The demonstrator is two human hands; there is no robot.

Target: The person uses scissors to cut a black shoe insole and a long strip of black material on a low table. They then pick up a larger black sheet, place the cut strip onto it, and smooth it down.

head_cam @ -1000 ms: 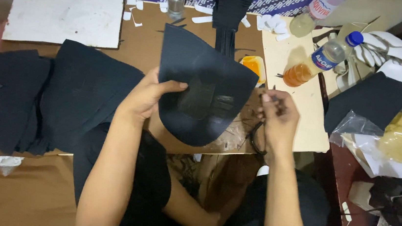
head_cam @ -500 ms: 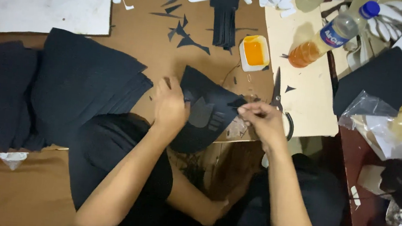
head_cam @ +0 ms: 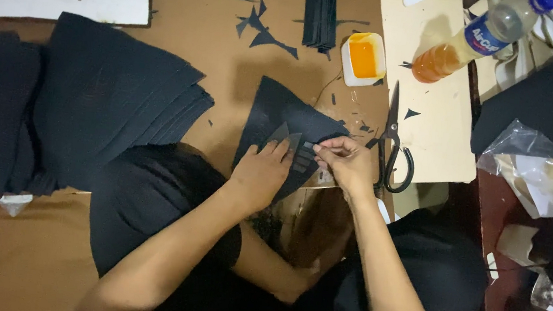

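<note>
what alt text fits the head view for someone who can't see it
Seen from above, a left hand presses a black curved sheet on a brown table while the right hand pinches its edge; scissors lie beside.

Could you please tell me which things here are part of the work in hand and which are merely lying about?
In hand:
- curved black foam sheet, pressed flat by the left hand
- small grey strips on it, pinched by the right hand

Lying about:
- black-handled scissors
- white tub of orange glue
- plastic bottle of amber liquid
- stack of black foam sheets
- black offcuts
</note>
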